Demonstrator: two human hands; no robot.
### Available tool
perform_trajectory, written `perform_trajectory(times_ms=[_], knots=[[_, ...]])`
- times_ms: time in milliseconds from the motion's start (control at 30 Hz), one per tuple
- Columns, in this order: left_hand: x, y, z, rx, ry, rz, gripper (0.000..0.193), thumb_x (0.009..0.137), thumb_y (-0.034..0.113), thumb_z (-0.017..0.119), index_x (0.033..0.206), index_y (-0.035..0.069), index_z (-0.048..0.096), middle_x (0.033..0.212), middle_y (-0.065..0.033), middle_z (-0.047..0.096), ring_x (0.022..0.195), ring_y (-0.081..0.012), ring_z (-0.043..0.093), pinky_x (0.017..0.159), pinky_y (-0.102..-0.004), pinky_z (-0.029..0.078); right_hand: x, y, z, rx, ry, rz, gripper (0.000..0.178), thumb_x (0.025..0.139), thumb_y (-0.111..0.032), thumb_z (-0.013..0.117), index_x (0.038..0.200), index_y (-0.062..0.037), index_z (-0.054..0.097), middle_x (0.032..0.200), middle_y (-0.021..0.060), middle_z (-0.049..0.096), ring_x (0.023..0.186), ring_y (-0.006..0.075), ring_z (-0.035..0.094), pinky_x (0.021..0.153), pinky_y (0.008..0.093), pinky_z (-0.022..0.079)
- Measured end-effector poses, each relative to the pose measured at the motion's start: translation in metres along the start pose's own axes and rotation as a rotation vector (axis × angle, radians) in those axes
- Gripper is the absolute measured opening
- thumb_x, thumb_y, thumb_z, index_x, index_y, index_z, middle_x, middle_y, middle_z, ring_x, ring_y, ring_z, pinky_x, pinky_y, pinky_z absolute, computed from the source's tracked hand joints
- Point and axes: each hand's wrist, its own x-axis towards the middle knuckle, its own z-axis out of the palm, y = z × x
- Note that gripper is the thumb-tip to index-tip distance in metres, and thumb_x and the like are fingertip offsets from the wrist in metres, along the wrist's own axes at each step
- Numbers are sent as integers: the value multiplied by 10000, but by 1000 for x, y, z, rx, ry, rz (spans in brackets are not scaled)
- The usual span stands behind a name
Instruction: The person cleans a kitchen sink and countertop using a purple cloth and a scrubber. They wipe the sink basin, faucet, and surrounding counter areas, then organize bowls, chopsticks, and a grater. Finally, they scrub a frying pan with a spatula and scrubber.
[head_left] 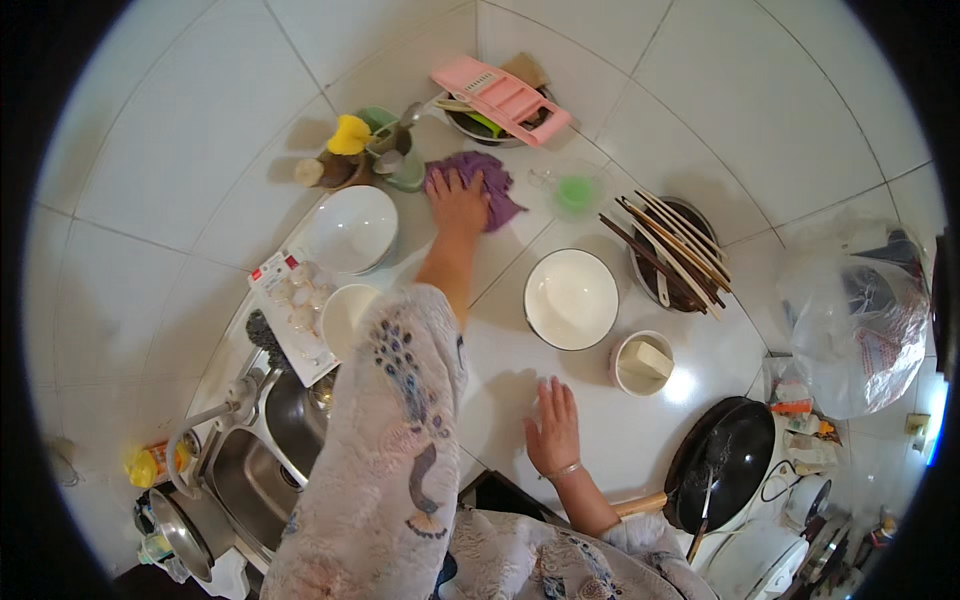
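My left hand (459, 203) reaches far across the white counter and presses on a crumpled purple cloth (500, 190), its fingers spread over the top of it. Part of the cloth is hidden beneath the palm. Closer to me, my right hand (553, 430) is empty, with its fingers stretched out over the counter. Ahead of the right hand is a white bowl (571, 300) with a dark rim. To its right stands a white cup (628, 375) that has a pale block (645, 360) in it.
A pink grater (500, 98) lies across a bowl at the back, and chopsticks (680, 245) rest on another bowl. Left are a large white bowl (352, 230), an egg pack (300, 310) and a steel sink (255, 480). A black frying pan (730, 450) sits right.
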Motion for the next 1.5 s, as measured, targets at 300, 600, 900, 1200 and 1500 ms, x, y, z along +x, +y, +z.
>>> perform_trajectory(times_ms=[300, 600, 900, 1200, 1500], knots=[[0, 11, -5, -16, -154, 57, 555, 875, 487, 391, 1395, 313, 306, 1474, -180, 182, 1351, -435, 77, 1087, -521, 56, -66, 57, -9, -14, 185, 231, 662, 741, -116, 626, 1310, 51, 334, 1324, 309, 339, 1212, 459, 334, 1038, 495, 261], [-155, 10, -20, -35, -198, 124, 573, 879, 487, 391, 1405, 283, 295, 1485, -178, 138, 1354, -434, 41, 1086, -529, 47, -38, 82, -5, -131, -69, 483, 747, 753, -332, 632, 1312, 43, 307, 1383, 319, 211, 1243, 450, 259, 1027, 482, 284], [-351, 19, -36, -153, -141, 469, 586, 819, 450, 524, 1360, 274, 383, 1453, -196, 216, 1347, -442, 74, 1075, -561, 69, -30, 110, 9, -236, -149, 442, 702, 787, -287, 577, 1350, 3, 273, 1411, 279, 162, 1273, 425, 241, 1031, 462, 301], [-360, 7, -45, -375, -195, 633, 497, 787, 370, 600, 1258, 239, 516, 1369, -125, 397, 1323, -369, 235, 1067, -510, 190, -37, 109, 31, -448, 48, 123, 470, 814, -155, 509, 1240, 33, 445, 1252, 226, 462, 1212, 379, 367, 1011, 443, 315], [-254, 20, -61, -1489, -334, -104, 594, 903, 437, 462, 1375, 104, 323, 1388, -147, 340, 1220, -263, 386, 950, -369, 361, 66, 48, -2, 1395, 381, 516, 761, 877, -604, 376, 1433, -119, 190, 1484, 96, 192, 1349, 257, 208, 1059, 421, 207]])
